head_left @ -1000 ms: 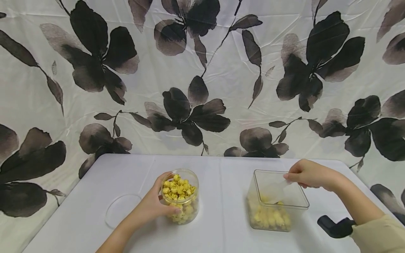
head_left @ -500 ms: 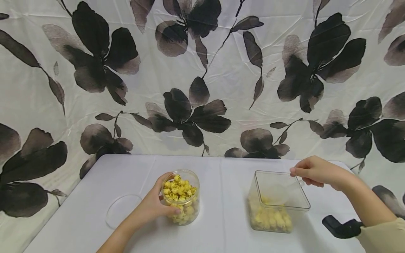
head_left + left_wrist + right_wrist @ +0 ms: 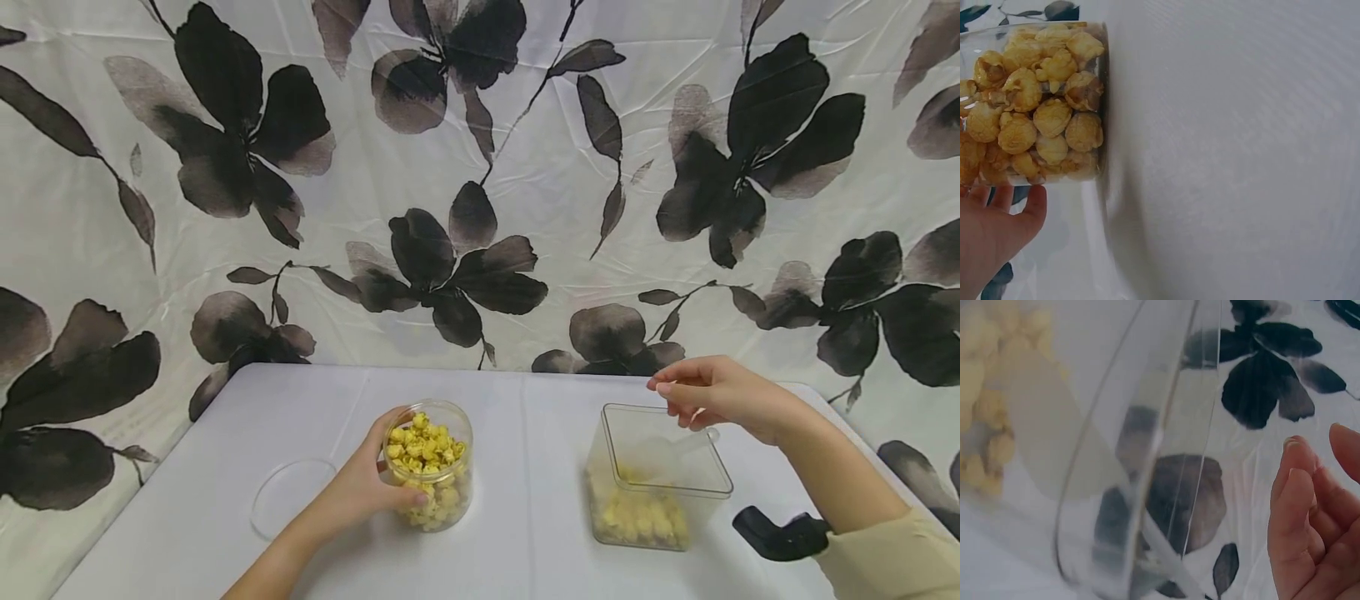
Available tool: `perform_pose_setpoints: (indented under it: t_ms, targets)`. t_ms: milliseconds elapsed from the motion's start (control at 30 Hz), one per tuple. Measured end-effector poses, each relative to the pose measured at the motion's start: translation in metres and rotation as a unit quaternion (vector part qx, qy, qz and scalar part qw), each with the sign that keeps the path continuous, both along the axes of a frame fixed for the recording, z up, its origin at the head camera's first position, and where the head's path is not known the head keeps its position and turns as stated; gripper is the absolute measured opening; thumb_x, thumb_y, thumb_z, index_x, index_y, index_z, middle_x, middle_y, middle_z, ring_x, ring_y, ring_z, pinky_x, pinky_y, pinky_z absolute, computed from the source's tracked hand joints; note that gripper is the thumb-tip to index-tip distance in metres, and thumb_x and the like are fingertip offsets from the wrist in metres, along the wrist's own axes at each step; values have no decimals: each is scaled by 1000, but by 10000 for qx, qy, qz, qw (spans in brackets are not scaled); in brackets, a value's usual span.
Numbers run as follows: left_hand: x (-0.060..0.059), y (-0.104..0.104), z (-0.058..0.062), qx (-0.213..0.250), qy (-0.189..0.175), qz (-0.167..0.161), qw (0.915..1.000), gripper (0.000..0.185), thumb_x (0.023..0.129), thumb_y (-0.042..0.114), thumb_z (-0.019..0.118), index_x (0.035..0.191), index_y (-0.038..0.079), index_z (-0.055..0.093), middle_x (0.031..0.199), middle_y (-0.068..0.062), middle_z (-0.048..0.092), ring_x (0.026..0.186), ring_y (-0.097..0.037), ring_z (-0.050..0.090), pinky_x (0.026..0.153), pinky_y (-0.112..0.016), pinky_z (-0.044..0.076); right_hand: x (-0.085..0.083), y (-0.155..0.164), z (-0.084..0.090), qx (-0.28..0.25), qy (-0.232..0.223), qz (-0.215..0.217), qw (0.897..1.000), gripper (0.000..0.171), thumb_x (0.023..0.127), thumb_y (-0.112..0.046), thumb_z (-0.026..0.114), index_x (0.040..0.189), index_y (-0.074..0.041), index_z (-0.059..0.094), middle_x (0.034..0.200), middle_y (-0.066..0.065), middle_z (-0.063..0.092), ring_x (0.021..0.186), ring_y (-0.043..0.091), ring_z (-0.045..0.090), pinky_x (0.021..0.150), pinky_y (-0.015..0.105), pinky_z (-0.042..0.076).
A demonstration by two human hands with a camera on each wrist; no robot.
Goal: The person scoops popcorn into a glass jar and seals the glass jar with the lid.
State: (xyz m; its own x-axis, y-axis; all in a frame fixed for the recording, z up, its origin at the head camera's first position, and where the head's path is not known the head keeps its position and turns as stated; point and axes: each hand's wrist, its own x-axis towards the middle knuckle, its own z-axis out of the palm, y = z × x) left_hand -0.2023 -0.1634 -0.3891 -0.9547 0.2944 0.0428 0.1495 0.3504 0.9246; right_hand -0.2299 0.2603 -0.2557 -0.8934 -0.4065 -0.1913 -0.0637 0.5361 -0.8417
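Observation:
My left hand (image 3: 367,492) grips a clear round jar (image 3: 467,487) from its left side, thumb at the front. The jar stands upright, filled with yellow popcorn (image 3: 424,446). To the right is a clear rectangular container (image 3: 667,490) with more popcorn (image 3: 645,517) at the bottom. A translucent scoop (image 3: 1054,431) lies tilted inside it, its handle (image 3: 1169,556) leaning over the right side of the rim. My right hand (image 3: 723,402) hovers above the container's back right corner, fingers loosely bent and apart from the scoop, holding nothing.
A clear round lid (image 3: 253,504) lies on the white table (image 3: 525,517), left of my left forearm. Behind the table hangs a floral cloth (image 3: 570,208). A black wrist mount (image 3: 780,535) sits at my right wrist.
My right hand has let go of the scoop and moved up and left over the container's rim. The scoop stays leaning in the container. My left hand and the jar have not moved.

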Motion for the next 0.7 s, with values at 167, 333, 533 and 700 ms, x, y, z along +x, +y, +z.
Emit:
perform_pose_setpoints:
  t_ms: [167,333,533,700]
  targets:
    - [1,0,1,-68,73,-30,9999,110,65,21,84,147,12,11,152,-15,14,136,-38,20,102,-59,25,1,-14,-2,-399,2,64,9992,47,93,-16,57,126,14,43,94,14,61,83,21,59,72,32,52]
    - [3,-3,2,-171,183,63,9997,113,65,22,85,148,10,10,152,-16,14,135,-36,21,101,-56,29,2,-32,-4,-1020,-7,203,9946,49,89,-13,62,127,13,43,107,12,61,94,24,61,79,34,52]
    - [4,-13,3,-204,565,-5,9982,108,67,22,84,147,12,13,150,-15,19,134,-38,21,98,-59,31,4,-55,-8,-1499,3,464,9876,57,86,-11,65,131,11,40,118,14,56,106,19,56,85,32,49]
    - [6,-31,7,-274,940,88,9952,108,67,17,84,148,14,12,149,-16,21,133,-40,21,96,-64,29,3,-76,-14,-1640,104,586,9847,66,84,-10,68,138,8,34,127,20,48,113,26,51,91,35,44]
